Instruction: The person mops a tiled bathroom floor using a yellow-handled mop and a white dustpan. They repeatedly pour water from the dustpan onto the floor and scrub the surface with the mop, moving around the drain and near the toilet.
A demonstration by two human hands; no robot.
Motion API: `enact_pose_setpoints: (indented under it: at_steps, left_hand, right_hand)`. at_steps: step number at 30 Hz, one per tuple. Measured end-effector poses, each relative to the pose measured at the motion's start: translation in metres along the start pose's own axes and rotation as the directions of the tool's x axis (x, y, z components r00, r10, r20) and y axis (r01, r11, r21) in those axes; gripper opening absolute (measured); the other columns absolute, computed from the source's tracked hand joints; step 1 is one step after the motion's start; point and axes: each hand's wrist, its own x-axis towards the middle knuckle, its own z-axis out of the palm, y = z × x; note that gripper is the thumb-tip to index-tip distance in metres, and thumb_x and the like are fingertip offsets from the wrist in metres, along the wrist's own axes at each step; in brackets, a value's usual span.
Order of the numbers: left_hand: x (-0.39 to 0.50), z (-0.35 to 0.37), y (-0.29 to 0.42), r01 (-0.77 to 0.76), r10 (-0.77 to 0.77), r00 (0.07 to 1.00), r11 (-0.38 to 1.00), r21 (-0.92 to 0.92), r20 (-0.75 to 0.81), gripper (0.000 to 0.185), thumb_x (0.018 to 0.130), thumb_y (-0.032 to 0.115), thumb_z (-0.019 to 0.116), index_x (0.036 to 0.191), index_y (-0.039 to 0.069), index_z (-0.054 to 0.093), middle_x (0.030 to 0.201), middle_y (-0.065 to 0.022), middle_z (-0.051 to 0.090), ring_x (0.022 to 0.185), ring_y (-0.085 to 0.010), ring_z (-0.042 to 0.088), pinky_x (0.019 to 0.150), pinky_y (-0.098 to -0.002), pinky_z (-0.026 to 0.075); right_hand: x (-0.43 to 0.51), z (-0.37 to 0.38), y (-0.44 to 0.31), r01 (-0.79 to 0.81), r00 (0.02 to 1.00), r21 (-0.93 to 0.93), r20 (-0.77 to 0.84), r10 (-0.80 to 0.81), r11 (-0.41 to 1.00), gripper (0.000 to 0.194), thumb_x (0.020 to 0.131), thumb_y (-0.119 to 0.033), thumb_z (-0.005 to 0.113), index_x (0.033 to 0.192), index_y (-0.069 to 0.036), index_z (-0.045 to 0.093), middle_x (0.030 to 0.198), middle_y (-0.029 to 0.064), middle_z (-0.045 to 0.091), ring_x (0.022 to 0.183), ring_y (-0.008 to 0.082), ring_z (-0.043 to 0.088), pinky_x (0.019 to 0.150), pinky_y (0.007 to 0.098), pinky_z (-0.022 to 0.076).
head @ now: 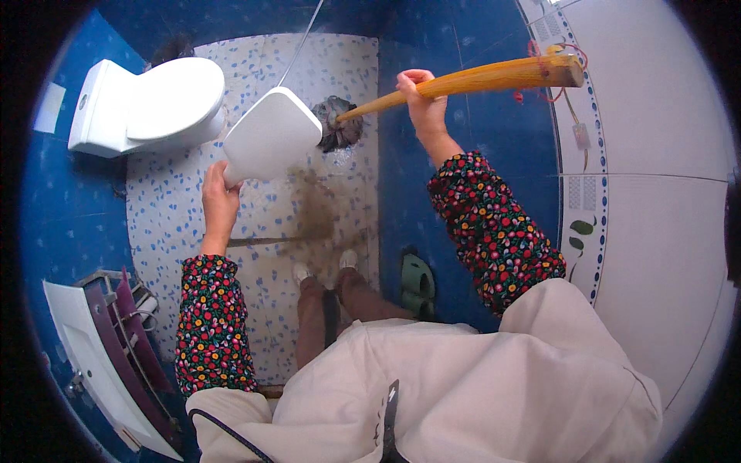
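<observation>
My left hand point(222, 194) grips the near left corner of a white flat panel point(272, 136) with rounded corners, fingers at its edge. A thin rod or cord point(301, 43) runs from behind the panel toward the top of the view; how they join is hidden. My right hand point(427, 104) is closed around the wooden handle point(498, 78) of a mop. Red string point(535, 55) hangs at the handle's thick upper end. The handle slants down to a dark cloth mop head point(336, 139) on the speckled tile floor, partly behind the panel.
A white toilet point(173, 95) with its lid down stands at the upper left. Brown dirty wetness point(312, 202) marks the floor point(156, 214) ahead of my shoes point(348, 259). Green slippers point(418, 283) rest against the blue wall point(492, 133). A white washbasin point(95, 359) is at lower left.
</observation>
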Motion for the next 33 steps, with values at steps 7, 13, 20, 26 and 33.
enact_pose_setpoints:
  at_steps: [7, 13, 20, 26, 33]
  left_hand:
    - [-0.004, 0.004, -0.003, 0.012, -0.01, 0.999, 0.999, -0.045, 0.038, 0.039, 0.066, -0.004, 0.066, 0.101, 0.004, 0.05, 0.096, -0.0128, 0.054, 0.092, -0.033, 0.052, 0.078, -0.0386, 0.043]
    - [-0.004, 0.005, 0.0, -0.023, 0.022, 1.0, 1.0, 0.003, 0.022, 0.038, 0.067, -0.004, 0.065, 0.1, 0.004, 0.05, 0.096, -0.0125, 0.054, 0.092, -0.0328, 0.052, 0.078, -0.0385, 0.044]
    - [-0.009, 0.01, -0.005, -0.042, 0.042, 0.998, 0.999, -0.004, 0.04, 0.038, 0.066, -0.003, 0.066, 0.1, 0.004, 0.051, 0.096, -0.0122, 0.054, 0.092, -0.0329, 0.052, 0.078, -0.0386, 0.043]
    - [-0.013, 0.014, -0.007, -0.056, 0.055, 0.997, 0.998, 0.018, 0.061, 0.039, 0.065, -0.003, 0.067, 0.1, 0.004, 0.051, 0.095, -0.0119, 0.054, 0.092, -0.0329, 0.052, 0.078, -0.039, 0.043]
    - [-0.013, 0.013, -0.006, -0.063, 0.062, 0.997, 0.998, 0.027, 0.038, 0.038, 0.064, -0.004, 0.067, 0.098, 0.003, 0.052, 0.093, -0.0125, 0.055, 0.091, -0.0333, 0.053, 0.077, -0.0394, 0.043]
  right_hand:
    - [-0.006, -0.009, 0.001, -0.017, 1.0, -0.005, -0.007, 0.017, 1.0, 0.012, 0.077, -0.012, 0.066, 0.084, -0.004, 0.06, 0.074, -0.0004, 0.057, 0.068, 0.0078, 0.052, 0.062, 0.0222, 0.0436]
    - [-0.011, -0.017, -0.004, -0.051, 0.999, 0.02, -0.016, 0.052, 0.998, 0.012, 0.077, -0.009, 0.064, 0.088, -0.004, 0.06, 0.076, 0.0011, 0.057, 0.069, 0.0087, 0.053, 0.064, 0.0225, 0.0448]
    - [-0.008, -0.024, -0.006, -0.053, 0.998, 0.032, -0.026, 0.054, 0.998, 0.013, 0.078, -0.007, 0.063, 0.09, -0.004, 0.059, 0.077, 0.0024, 0.058, 0.073, 0.0113, 0.058, 0.069, 0.0236, 0.0472]
    - [-0.005, -0.022, -0.015, -0.049, 0.998, 0.002, -0.024, 0.049, 0.999, 0.013, 0.078, -0.005, 0.062, 0.091, -0.004, 0.059, 0.078, 0.0025, 0.057, 0.073, 0.0117, 0.058, 0.069, 0.0236, 0.0472]
    - [-0.002, -0.027, -0.017, -0.059, 0.998, 0.019, -0.022, 0.059, 0.998, 0.013, 0.078, -0.005, 0.061, 0.091, -0.004, 0.059, 0.08, 0.004, 0.057, 0.074, 0.0124, 0.059, 0.069, 0.0244, 0.0477]
